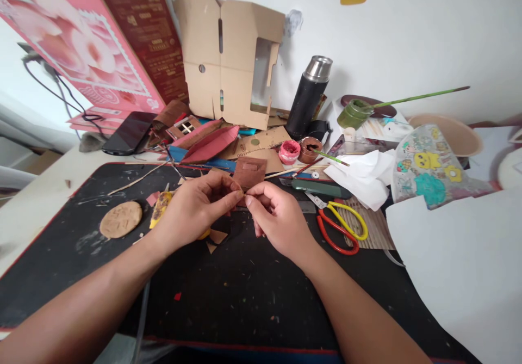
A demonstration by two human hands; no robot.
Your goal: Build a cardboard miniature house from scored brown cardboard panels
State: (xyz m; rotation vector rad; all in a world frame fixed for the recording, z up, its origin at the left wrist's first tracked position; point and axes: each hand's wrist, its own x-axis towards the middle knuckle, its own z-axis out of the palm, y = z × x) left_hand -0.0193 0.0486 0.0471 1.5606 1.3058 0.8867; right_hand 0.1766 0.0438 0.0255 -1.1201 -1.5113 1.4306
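My left hand [199,203] and my right hand [279,217] meet above the middle of the black mat [244,298]. Thumb and forefinger of each are pinched together, tip to tip, on something too small to make out. Just beyond the fingers lies a brown painted cardboard piece [250,172]. Partly covered by my left hand is a yellow object with dark stains [160,210]. Small cardboard scraps [217,237] lie below that hand. To the right of my right hand are scissors [341,225] with one red and one yellow handle.
A round cardboard disc [121,220] lies at left. Behind stand open paint jars, pink [289,152] and brown [311,149], a black thermos [309,96] and a cut cardboard sheet [236,59]. A green-handled cutter [320,188], crumpled tissue [362,176] and white paper [460,260] are at right.
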